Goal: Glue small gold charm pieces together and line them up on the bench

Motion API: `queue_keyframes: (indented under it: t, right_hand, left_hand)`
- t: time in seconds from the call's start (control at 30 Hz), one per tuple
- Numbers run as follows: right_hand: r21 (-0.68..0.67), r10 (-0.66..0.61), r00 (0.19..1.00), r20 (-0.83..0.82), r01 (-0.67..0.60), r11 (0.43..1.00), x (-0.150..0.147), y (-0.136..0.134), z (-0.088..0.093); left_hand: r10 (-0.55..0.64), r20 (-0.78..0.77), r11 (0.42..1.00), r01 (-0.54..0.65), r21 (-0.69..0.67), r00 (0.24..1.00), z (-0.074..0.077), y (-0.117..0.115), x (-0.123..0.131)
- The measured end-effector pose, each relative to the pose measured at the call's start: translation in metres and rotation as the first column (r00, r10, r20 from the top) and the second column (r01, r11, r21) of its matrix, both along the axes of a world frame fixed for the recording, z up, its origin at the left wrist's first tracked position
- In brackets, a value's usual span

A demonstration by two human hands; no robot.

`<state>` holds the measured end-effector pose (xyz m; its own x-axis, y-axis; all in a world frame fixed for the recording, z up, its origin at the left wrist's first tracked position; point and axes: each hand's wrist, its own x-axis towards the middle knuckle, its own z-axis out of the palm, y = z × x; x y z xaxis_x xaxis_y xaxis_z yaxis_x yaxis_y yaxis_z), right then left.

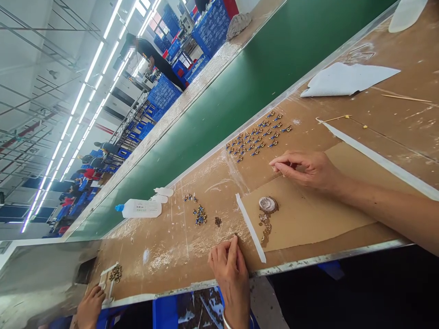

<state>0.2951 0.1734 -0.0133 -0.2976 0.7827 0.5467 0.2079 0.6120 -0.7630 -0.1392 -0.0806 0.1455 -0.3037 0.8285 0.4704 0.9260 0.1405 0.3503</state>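
Observation:
My left hand (228,265) rests at the near edge of the brown worktable (164,246), its fingertips pinched on a tiny dark piece (236,235). My right hand (307,169) lies on a cardboard sheet (308,219), fingers pressed together and pointing at rows of small blue-and-gold pieces (258,135); whether it holds anything I cannot make out. Between my hands a round shiny glue blob (268,204) sits beside a white strip (250,227). A loose pile of blue-and-gold pieces (199,214) and a small brown cluster (218,221) lie left of it.
A white bottle with a blue cap (140,209) lies by the green conveyor belt (240,91). White paper (346,77) and thin sticks (406,98) lie further along the table. Another person's hand (89,307) is at the bottom left. Blue crates (164,93) and workers stand beyond.

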Motion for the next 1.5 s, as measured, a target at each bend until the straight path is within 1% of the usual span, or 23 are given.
queue_keyframes:
  t: [0.1, 0.2, 0.33, 0.47, 0.6, 0.7, 0.83, 0.93, 0.97, 1.0, 1.03, 1.1, 1.17, 1.23, 1.27, 1.3, 1.33, 1.37, 1.43, 1.5]
  right_hand:
    - [0.016, -0.003, 1.000, -0.001, 0.003, 1.000, 0.000, 0.001, -0.002]
    - [0.021, -0.001, 1.000, 0.000, 0.001, 1.000, -0.001, 0.001, -0.003]
    - [0.019, -0.013, 1.000, -0.005, 0.013, 1.000, -0.001, 0.000, -0.002]
    - [0.023, -0.004, 1.000, -0.007, 0.004, 1.000, 0.000, 0.000, -0.001]
    - [0.011, -0.002, 1.000, -0.003, 0.002, 1.000, 0.001, -0.001, -0.001]
    - [0.002, 0.006, 1.000, -0.001, -0.006, 1.000, 0.001, -0.001, 0.000]
    - [-0.003, 0.003, 1.000, 0.012, -0.003, 1.000, 0.000, -0.001, 0.000]
    - [-0.004, 0.001, 1.000, 0.017, -0.001, 1.000, 0.000, -0.001, 0.001]
    - [-0.005, 0.002, 1.000, 0.018, -0.002, 1.000, 0.000, -0.001, 0.001]
    - [-0.006, 0.003, 1.000, 0.018, -0.003, 1.000, 0.000, -0.001, 0.001]
    - [-0.006, 0.004, 1.000, 0.017, -0.004, 1.000, 0.000, -0.001, 0.001]
    - [0.000, 0.002, 1.000, 0.009, -0.002, 1.000, 0.000, -0.001, 0.001]
    - [0.004, -0.001, 1.000, 0.006, 0.001, 1.000, 0.000, -0.001, 0.000]
    - [-0.001, 0.000, 1.000, 0.009, 0.000, 1.000, 0.000, -0.001, -0.001]
    - [-0.005, 0.003, 1.000, 0.009, -0.003, 1.000, 0.000, -0.001, -0.002]
    - [-0.008, 0.006, 1.000, 0.006, -0.006, 1.000, 0.000, -0.001, -0.002]
    - [-0.006, 0.007, 1.000, -0.003, -0.007, 1.000, 0.000, 0.000, -0.001]
    - [-0.004, 0.009, 1.000, -0.012, -0.009, 1.000, -0.001, 0.000, -0.001]
    - [0.000, 0.009, 1.000, -0.026, -0.009, 1.000, -0.001, 0.000, 0.001]
    - [0.007, 0.008, 0.999, -0.033, -0.007, 1.000, -0.001, 0.000, 0.003]
  left_hand:
    - [-0.047, 0.104, 0.999, 0.047, 0.001, 0.993, -0.006, -0.008, -0.025]
    - [-0.100, 0.223, 0.995, 0.102, 0.004, 0.970, -0.015, -0.018, -0.040]
    - [-0.155, 0.381, 0.987, 0.160, 0.017, 0.911, -0.024, -0.024, -0.052]
    - [-0.163, 0.507, 0.985, 0.172, 0.030, 0.846, -0.028, -0.020, -0.059]
    - [-0.151, 0.587, 0.986, 0.161, 0.036, 0.795, -0.027, -0.014, -0.059]
    - [-0.141, 0.606, 0.988, 0.153, 0.033, 0.783, -0.026, -0.011, -0.055]
    - [-0.122, 0.581, 0.989, 0.146, 0.005, 0.805, -0.020, -0.008, -0.042]
    - [-0.089, 0.537, 0.991, 0.128, -0.035, 0.839, -0.018, -0.003, -0.023]
    - [-0.072, 0.518, 0.992, 0.116, -0.053, 0.852, -0.022, -0.001, -0.014]
    - [-0.052, 0.496, 0.992, 0.101, -0.072, 0.867, -0.029, 0.002, -0.003]
    - [-0.030, 0.471, 0.992, 0.084, -0.095, 0.882, -0.039, 0.006, 0.010]
    - [0.021, 0.409, 0.989, 0.040, -0.139, 0.912, -0.069, 0.015, 0.037]
    - [0.086, 0.332, 0.982, -0.025, -0.186, 0.939, -0.106, 0.029, 0.063]
    - [0.151, 0.243, 0.972, -0.098, -0.215, 0.958, -0.138, 0.046, 0.080]
    - [0.185, 0.195, 0.965, -0.141, -0.219, 0.963, -0.149, 0.055, 0.084]
    - [0.216, 0.149, 0.959, -0.181, -0.218, 0.965, -0.156, 0.065, 0.086]
    - [0.229, 0.109, 0.954, -0.200, -0.225, 0.967, -0.159, 0.074, 0.084]
    - [0.228, 0.073, 0.951, -0.205, -0.233, 0.971, -0.159, 0.083, 0.081]
    - [0.183, 0.012, 0.948, -0.173, -0.269, 0.983, -0.152, 0.099, 0.072]
    - [0.107, -0.038, 0.938, -0.114, -0.327, 0.993, -0.142, 0.111, 0.064]
